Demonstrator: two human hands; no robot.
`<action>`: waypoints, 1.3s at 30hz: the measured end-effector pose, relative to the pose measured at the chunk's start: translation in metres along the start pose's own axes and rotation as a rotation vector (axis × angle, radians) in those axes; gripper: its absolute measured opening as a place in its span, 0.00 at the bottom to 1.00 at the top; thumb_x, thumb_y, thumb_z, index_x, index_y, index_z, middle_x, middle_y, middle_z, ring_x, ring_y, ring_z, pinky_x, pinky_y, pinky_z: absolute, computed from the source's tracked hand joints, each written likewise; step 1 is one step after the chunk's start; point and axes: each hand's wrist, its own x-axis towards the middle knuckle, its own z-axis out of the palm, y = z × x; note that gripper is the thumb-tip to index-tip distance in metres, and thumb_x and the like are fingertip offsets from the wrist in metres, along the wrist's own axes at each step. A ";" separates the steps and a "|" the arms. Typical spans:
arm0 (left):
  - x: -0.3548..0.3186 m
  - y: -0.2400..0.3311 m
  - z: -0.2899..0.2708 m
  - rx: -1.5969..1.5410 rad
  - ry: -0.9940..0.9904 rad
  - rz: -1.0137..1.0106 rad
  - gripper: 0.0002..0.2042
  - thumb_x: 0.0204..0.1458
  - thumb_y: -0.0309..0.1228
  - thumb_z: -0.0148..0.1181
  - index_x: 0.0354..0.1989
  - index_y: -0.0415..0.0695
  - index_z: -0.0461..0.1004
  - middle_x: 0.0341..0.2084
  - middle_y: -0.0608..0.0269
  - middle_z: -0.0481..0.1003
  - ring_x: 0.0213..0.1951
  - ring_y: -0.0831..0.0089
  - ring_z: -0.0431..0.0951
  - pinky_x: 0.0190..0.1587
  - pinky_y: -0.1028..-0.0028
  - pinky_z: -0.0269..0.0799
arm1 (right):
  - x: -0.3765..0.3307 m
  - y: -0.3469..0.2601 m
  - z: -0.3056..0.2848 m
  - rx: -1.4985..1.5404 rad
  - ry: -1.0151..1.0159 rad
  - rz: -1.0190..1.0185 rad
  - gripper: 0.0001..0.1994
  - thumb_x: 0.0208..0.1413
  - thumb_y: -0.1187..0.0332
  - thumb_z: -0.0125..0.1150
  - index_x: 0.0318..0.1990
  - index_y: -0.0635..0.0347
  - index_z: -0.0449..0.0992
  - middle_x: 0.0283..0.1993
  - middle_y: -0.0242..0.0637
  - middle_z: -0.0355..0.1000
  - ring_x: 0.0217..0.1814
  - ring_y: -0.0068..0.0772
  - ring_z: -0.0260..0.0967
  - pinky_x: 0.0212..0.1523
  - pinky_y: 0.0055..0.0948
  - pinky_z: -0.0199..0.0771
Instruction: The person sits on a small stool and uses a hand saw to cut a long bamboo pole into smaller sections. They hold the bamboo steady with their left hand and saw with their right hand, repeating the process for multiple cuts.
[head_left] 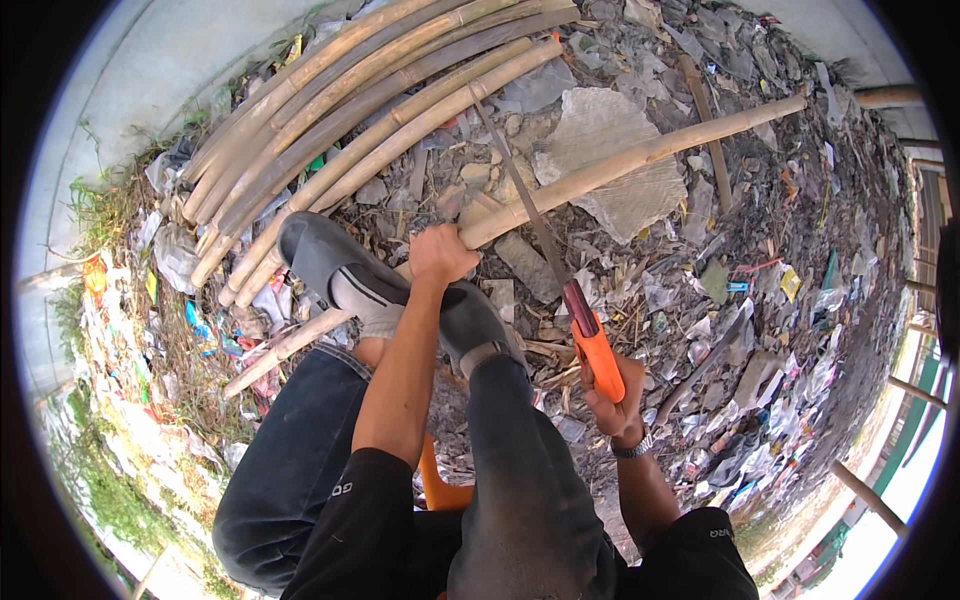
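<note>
My left hand (441, 254) is wrapped round a long bamboo pole (640, 150) that lies slantwise over the littered ground. One of my shoes (330, 262) rests over the pole to the left of that hand. On the right, my right hand (612, 400) grips the orange handle of a handsaw (598, 350). The saw's narrow dark blade (528, 195) reaches up and away, crossing the pole just right of my left hand. Whether its teeth touch the bamboo I cannot tell.
Several bamboo poles (330, 120) lie side by side at the far left, next to a pale wall (140, 90). A flat grey slab (610, 165) sits beneath the pole. Rubble and plastic scraps (740, 400) cover the ground. Something orange (440, 480) shows between my legs.
</note>
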 end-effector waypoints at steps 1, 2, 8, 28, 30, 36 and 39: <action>-0.001 0.002 -0.001 -0.009 0.000 0.002 0.20 0.42 0.40 0.65 0.43 0.46 0.87 0.40 0.43 0.85 0.46 0.47 0.85 0.54 0.56 0.80 | -0.002 0.012 0.003 0.085 -0.007 0.021 0.21 0.54 0.51 0.67 0.26 0.61 0.72 0.19 0.34 0.65 0.18 0.30 0.64 0.22 0.30 0.62; -0.002 0.002 -0.002 -0.015 0.004 0.001 0.20 0.42 0.40 0.65 0.42 0.44 0.87 0.40 0.42 0.85 0.46 0.47 0.86 0.54 0.57 0.80 | -0.008 0.026 0.005 0.089 0.003 0.047 0.22 0.56 0.49 0.64 0.27 0.62 0.72 0.19 0.35 0.65 0.18 0.30 0.64 0.22 0.31 0.61; -0.002 0.002 -0.009 -0.006 -0.037 -0.021 0.20 0.43 0.40 0.64 0.44 0.44 0.87 0.42 0.40 0.84 0.47 0.45 0.85 0.55 0.56 0.80 | -0.059 0.033 0.003 -0.033 0.027 0.203 0.26 0.63 0.47 0.54 0.26 0.65 0.72 0.19 0.36 0.64 0.18 0.32 0.62 0.22 0.35 0.59; -0.005 -0.005 0.009 -0.045 0.176 -0.030 0.17 0.45 0.39 0.63 0.42 0.46 0.85 0.34 0.40 0.84 0.40 0.42 0.85 0.46 0.51 0.82 | 0.078 0.035 0.030 -0.040 0.037 0.227 0.12 0.57 0.66 0.67 0.39 0.67 0.80 0.20 0.38 0.66 0.17 0.35 0.62 0.23 0.32 0.63; 0.000 -0.005 0.007 -0.034 0.216 -0.029 0.17 0.44 0.39 0.63 0.41 0.47 0.85 0.33 0.40 0.84 0.38 0.41 0.85 0.45 0.50 0.82 | 0.080 0.001 0.041 -0.100 0.067 0.134 0.13 0.55 0.64 0.69 0.37 0.67 0.79 0.20 0.34 0.68 0.17 0.31 0.62 0.23 0.30 0.63; -0.004 -0.003 0.009 -0.037 0.218 -0.035 0.17 0.42 0.39 0.68 0.40 0.44 0.85 0.35 0.43 0.84 0.39 0.44 0.86 0.45 0.52 0.82 | 0.019 -0.096 0.012 0.040 0.140 -0.100 0.18 0.54 0.57 0.68 0.24 0.64 0.72 0.18 0.31 0.67 0.17 0.28 0.65 0.21 0.28 0.63; -0.009 0.005 0.012 -0.090 0.110 -0.012 0.17 0.44 0.39 0.65 0.40 0.44 0.85 0.35 0.40 0.84 0.42 0.43 0.85 0.53 0.50 0.79 | 0.002 -0.088 -0.002 0.066 0.153 -0.147 0.20 0.54 0.57 0.67 0.21 0.61 0.69 0.17 0.31 0.66 0.17 0.28 0.65 0.20 0.27 0.63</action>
